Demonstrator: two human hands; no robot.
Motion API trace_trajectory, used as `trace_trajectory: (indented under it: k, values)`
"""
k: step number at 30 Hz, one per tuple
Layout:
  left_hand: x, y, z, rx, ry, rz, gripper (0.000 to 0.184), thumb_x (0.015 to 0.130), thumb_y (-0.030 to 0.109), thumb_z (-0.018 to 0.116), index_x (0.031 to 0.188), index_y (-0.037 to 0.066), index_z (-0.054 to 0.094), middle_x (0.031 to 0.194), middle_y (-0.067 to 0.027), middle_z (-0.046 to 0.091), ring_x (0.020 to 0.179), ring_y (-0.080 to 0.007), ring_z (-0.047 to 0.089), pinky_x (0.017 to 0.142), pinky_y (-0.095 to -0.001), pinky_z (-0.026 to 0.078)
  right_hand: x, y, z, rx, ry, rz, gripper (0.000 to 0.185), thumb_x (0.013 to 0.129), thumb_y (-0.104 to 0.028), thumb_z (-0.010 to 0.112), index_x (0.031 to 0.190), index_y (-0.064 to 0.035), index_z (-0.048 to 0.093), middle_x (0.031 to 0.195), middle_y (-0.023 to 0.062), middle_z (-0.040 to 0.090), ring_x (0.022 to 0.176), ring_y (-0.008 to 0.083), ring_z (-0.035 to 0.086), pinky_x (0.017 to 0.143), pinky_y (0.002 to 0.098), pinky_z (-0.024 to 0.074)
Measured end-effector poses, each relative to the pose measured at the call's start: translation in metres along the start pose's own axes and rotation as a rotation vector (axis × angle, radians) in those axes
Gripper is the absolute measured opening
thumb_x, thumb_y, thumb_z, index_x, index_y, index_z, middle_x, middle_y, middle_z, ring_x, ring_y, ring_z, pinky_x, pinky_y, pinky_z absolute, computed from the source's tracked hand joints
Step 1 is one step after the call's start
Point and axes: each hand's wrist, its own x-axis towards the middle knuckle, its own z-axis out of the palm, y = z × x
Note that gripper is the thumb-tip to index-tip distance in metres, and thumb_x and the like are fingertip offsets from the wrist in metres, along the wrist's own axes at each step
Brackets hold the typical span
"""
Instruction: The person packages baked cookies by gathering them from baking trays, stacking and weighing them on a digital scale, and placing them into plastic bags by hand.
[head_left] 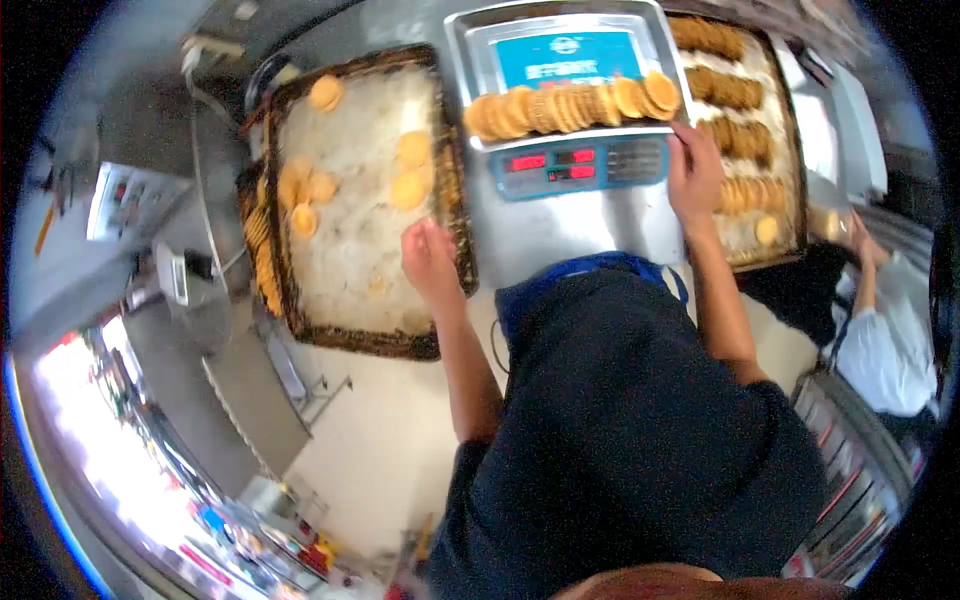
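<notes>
My left hand [430,262] is over the right side of a worn baking tray [350,250], its fingers curled together. Whatever they may hold is hidden. Several round golden cookies [408,190] lie loosely on that tray, some in small clusters. A digital scale [580,172] with red lit digits stands in front of me. On its metal pan [468,60], a long row of overlapping cookies [560,108] leans along the near edge. My right hand [696,180] is by the pan's near right corner, fingers partly extended, with nothing visible in them.
To the right, another baking tray [740,258] carries rows of browner cookies [735,140]. More cookies [262,250] show under the left tray's outer edge. A person in a light sleeve [885,345] works at the far right. A white cable [205,170] hangs at the left.
</notes>
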Motion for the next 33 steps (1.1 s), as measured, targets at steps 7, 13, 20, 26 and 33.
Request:
trace_trajectory:
  k: [7,13,20,26,33]
  values:
    - [0.096,-0.009,-0.034,1.035,-0.018,0.62,0.051,0.093,0.016,0.077,0.137,-0.001,0.06,0.135,-0.0216,0.062,0.127,-0.0374,0.059,0.109,-0.046,0.047,-0.033,-0.042,0.005,0.158,-0.235,0.041,0.015,0.095,-0.004,0.071,0.11,-0.0028,0.073,0.105,0.0162,0.074,0.092,0.0333,0.073,0.081,0.0371,0.058]
    - [0.161,0.018,-0.062,1.158,0.173,0.491,0.061,0.088,0.022,0.079,0.142,0.005,0.059,0.14,-0.0238,0.06,0.133,-0.0409,0.053,0.114,-0.0487,0.042,-0.031,-0.06,0.007,0.175,-0.23,-0.011,0.016,0.095,0.0,0.071,0.111,-0.0029,0.074,0.104,0.0162,0.074,0.084,0.0261,0.073,0.069,0.031,0.057]
    - [0.258,0.03,-0.127,1.472,0.511,0.583,0.077,0.082,0.05,0.083,0.141,0.008,0.057,0.133,-0.0232,0.061,0.12,-0.0416,0.057,0.103,-0.052,0.048,-0.036,-0.061,0.007,0.132,-0.192,-0.039,0.014,0.095,0.001,0.071,0.109,-0.0017,0.074,0.092,0.0116,0.072,0.058,0.0145,0.055,0.055,0.0267,0.0458]
    - [0.288,0.044,-0.157,1.343,0.261,0.461,0.063,0.084,0.048,0.08,0.134,0.011,0.065,0.116,-0.0202,0.068,0.115,-0.0416,0.061,0.091,-0.0526,0.055,-0.041,-0.069,0.01,0.1,-0.186,-0.004,0.015,0.096,-0.001,0.072,0.11,-0.0018,0.075,0.084,0.0127,0.071,0.058,0.0155,0.058,0.056,0.0277,0.0472]
    - [0.265,0.072,-0.171,1.11,0.338,0.625,0.033,0.09,0.016,0.07,0.119,0.002,0.073,0.11,-0.026,0.073,0.098,-0.0395,0.07,0.088,-0.0466,0.056,-0.043,-0.072,0.009,0.082,-0.161,0.046,0.015,0.097,-0.001,0.071,0.111,-0.0014,0.076,0.082,0.0127,0.069,0.06,0.0161,0.061,0.056,0.0277,0.0481]
